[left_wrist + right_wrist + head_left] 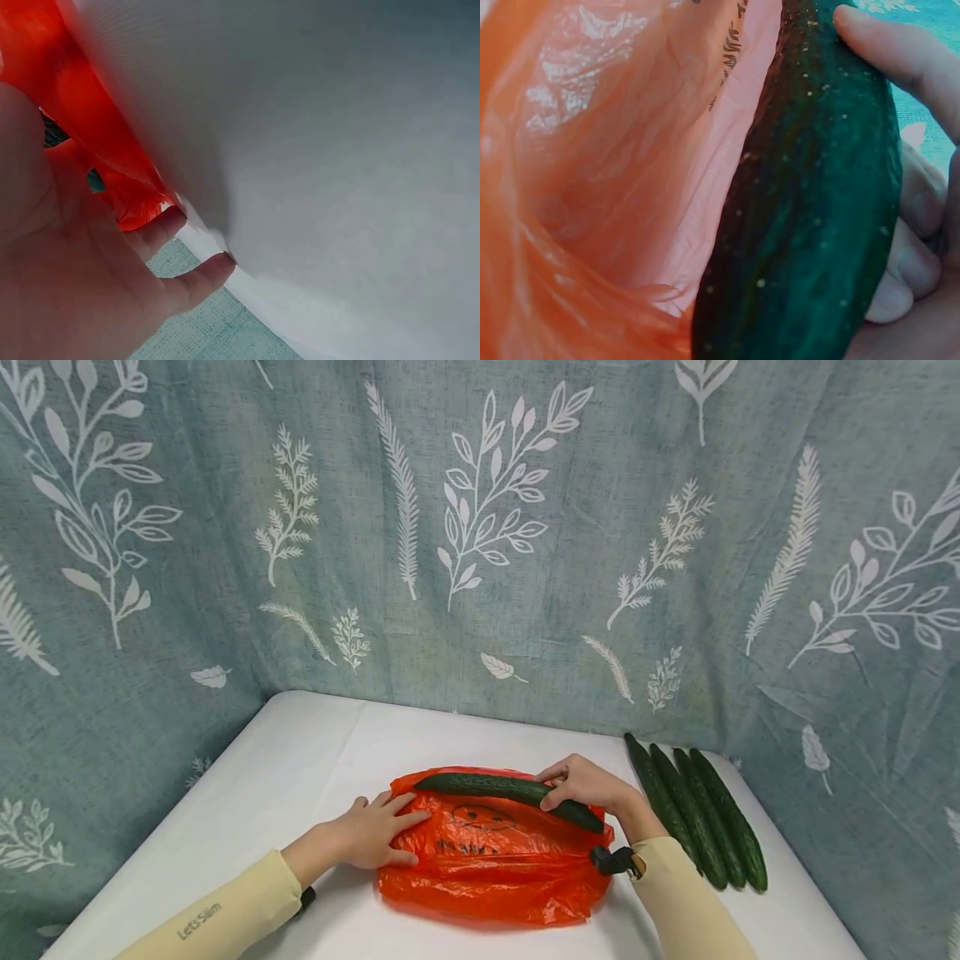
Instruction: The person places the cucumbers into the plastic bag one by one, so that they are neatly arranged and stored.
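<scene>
Lower centre of the head view: red bag (495,893) on white table (322,752), cucumber (487,787) along its upper part, right end tipped lower. Whether it rests on the plastic, cannot tell. Right hand (588,785) grips it toward that end, thumb on the near side, fingers beyond. Left hand (371,833), fingers spread, rests on the bag's left edge. Four more cucumbers (708,818) lie side by side, lower right. Judgement: cucumber stiff, fairly light, bumpy skin giving some grip; might snap if bent, so best held nearer mid-length. Bag thin, slippery, apt to crumple; hold by its edge.
</scene>
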Demonstrator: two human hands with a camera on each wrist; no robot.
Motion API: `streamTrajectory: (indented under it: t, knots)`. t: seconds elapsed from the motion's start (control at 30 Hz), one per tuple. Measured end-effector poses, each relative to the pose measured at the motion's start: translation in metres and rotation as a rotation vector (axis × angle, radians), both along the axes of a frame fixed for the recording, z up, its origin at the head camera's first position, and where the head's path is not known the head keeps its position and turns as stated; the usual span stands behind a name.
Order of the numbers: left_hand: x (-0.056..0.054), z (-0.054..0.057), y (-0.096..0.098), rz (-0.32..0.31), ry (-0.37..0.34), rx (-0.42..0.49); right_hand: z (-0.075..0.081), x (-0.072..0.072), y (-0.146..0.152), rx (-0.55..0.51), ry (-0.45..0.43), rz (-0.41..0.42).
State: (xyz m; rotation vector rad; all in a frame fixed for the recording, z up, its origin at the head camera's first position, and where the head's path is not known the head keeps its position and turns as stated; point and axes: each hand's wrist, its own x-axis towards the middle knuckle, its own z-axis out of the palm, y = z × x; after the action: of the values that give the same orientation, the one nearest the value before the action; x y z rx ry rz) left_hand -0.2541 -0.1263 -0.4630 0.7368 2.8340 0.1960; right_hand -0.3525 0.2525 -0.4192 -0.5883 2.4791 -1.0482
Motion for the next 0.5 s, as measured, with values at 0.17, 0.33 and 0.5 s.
streamTrajectory:
  t: [0.17, 0.33, 0.5]
  knots:
    - [0.001, 0.0009, 0.0, 0.003, 0.003, 0.004, -0.0014, -0.0046, -0.0033, -0.006, 0.002, 0.006]
    - [0.0009, 0.0012, 0.0005, 0.002, -0.005, 0.009, -0.0003, -0.007, -0.0047, -0.005, -0.011, 0.033]
    - [0.0003, 0.0004, 0.0007, 0.0, -0.002, 0.001, -0.0024, -0.009, -0.0086, 0.005, -0.005, 0.033]
